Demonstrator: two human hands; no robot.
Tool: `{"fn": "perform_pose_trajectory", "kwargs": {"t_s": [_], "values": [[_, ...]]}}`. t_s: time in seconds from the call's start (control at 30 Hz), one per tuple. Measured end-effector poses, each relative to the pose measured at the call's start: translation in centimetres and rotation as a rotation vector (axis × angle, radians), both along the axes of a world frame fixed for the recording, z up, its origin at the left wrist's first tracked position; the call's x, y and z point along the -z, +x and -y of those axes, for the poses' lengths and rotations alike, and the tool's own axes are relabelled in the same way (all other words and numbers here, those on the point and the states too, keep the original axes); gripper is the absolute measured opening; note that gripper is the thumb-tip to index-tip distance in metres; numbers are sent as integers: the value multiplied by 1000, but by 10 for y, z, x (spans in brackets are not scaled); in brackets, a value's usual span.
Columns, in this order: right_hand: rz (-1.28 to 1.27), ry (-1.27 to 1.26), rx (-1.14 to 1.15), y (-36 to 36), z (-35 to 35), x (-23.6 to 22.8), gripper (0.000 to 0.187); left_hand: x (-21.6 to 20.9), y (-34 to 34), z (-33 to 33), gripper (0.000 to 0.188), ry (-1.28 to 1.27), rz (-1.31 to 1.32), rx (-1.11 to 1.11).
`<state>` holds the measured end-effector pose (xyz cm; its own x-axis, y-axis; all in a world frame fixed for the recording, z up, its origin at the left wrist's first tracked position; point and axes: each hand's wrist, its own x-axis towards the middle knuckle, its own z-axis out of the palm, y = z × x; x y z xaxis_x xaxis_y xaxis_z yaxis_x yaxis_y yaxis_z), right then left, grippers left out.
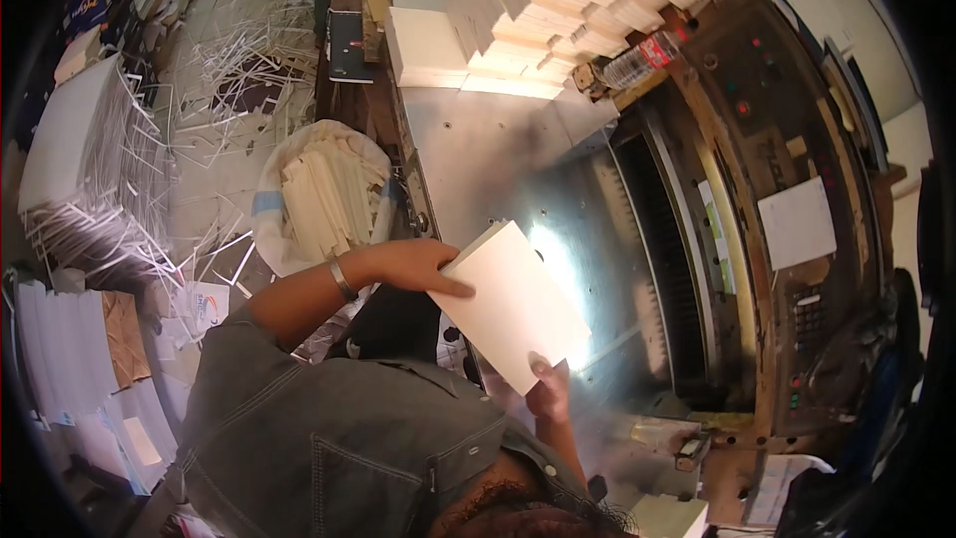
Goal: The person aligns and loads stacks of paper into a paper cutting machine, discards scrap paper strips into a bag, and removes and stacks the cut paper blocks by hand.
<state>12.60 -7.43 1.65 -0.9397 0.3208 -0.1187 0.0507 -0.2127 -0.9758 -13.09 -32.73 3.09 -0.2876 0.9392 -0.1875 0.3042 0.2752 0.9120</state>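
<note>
A pale cream stack of paper (513, 304), thick as a book block, is held tilted over the metal bed of a paper cutter (488, 149). My left hand (423, 267) grips its upper left edge, thumb lying on the top face and the other fingers underneath. At the lower right corner, my right hand (548, 391) pinches the stack, with the thumb on top. The fingers below the stack are partly hidden. A bright patch of light falls on the bed just beyond the stack.
Many cream paper blocks (558, 15) are piled at the far end of the bed. A plastic bottle (637, 60) lies beside them. To my left stand a sack of paper offcuts (334, 194) and tall paper stacks (70, 144). Trimmed strips (264, 55) litter the floor.
</note>
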Motion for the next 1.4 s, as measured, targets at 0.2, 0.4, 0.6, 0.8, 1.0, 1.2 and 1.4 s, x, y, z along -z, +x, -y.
{"fn": "perform_pose_trajectory", "kwargs": {"t_s": [0.2,0.4,0.6,0.8,1.0,1.2,1.4], "values": [[-24,-298,-62,-65,21,13,79,69,-43,-1,52,691,229,-704],[-116,-350,-166,-231,78,-48,55,120,-21,-28,70,449,-822,-707],[-85,-411,4,-398,125,-61,49,115,-20,-26,74,200,-779,-500],[-82,-402,13,-499,150,-53,52,112,-24,-22,75,223,-726,-481],[29,-402,101,-548,150,-36,50,118,-24,-24,75,248,-716,-477],[86,-348,129,-563,157,-20,47,123,-23,-24,74,285,-746,-515],[83,-403,73,-576,135,6,47,126,-24,-27,74,317,-716,-507]]}}
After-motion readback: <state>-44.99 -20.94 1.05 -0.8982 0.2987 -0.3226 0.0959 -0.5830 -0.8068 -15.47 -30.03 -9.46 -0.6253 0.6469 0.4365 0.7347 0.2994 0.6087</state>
